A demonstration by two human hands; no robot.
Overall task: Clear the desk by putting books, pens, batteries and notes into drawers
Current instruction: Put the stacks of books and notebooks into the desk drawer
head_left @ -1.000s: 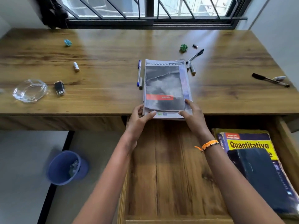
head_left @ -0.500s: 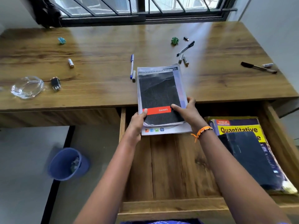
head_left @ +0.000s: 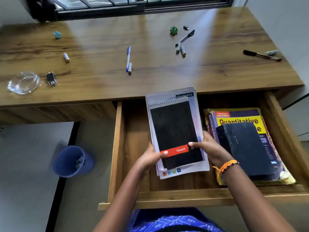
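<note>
Wooden counter [head_left: 100, 67] up top, open drawer [head_left: 133, 164] below. Both grips, left hand [head_left: 148, 159] and right hand [head_left: 211, 150], pinch the notebook stack [head_left: 175, 131] mid-frame over the drawer. Loose layers could slide apart, or snag the books [head_left: 247, 144] lower right.

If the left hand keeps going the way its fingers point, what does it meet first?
The left hand points right, across the notebook stack it grips; beyond that, probably the right hand on the opposite edge, though depth is unclear.

Bright daylight from window [head_left: 133, 4], glare streaks across desk [head_left: 100, 61], wide-angle edge bending, slight motion blur
</note>
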